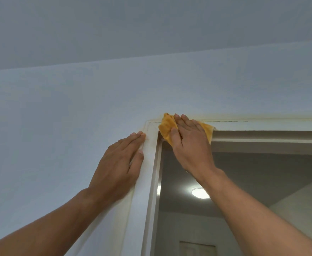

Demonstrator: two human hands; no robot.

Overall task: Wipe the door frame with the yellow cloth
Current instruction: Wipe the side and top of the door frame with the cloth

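I am looking up at the top left corner of a white door frame (262, 124). My right hand (190, 143) presses the yellow cloth (167, 127) flat against the frame's top piece, just right of the corner. Part of the cloth is hidden under the palm; its edges stick out to the left and right of the fingers. My left hand (118, 163) lies flat with fingers together on the wall, against the outer edge of the frame's left upright, holding nothing.
A pale blue-grey wall (59, 108) and the ceiling (151, 24) fill the upper view. Through the doorway a round ceiling lamp (200, 193) glows in the room beyond, and the top of another door (197, 248) shows low down.
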